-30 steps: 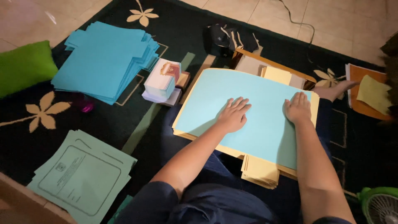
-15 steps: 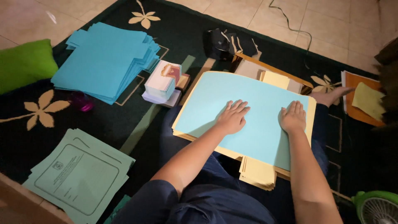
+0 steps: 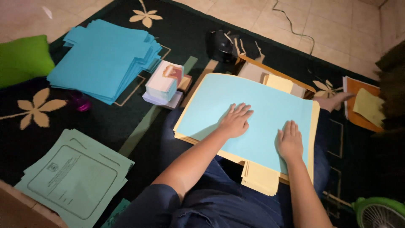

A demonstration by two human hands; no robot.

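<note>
Across the person's lap, on a dark patterned carpet, lay a large light-blue paper sheet [image 3: 253,116] on top of a cream-yellow folder stack [image 3: 259,179]. Both hands rested flat on that sheet, palms down and holding nothing: the left hand [image 3: 234,121] near its middle with fingers spread, the right hand [image 3: 290,141] toward its near right corner with fingers close together. Compared with a second before, the right hand had slid down and inward along the sheet, closing some of the gap to the left, which had barely shifted; the sheet looked smoothed and squared on the stack, its yellow border showing along the left and right edges. Toward the carpet's far left sat a pile of blue sheets [image 3: 105,57], and at the near left a stack of pale green printed folders [image 3: 74,177].
</note>
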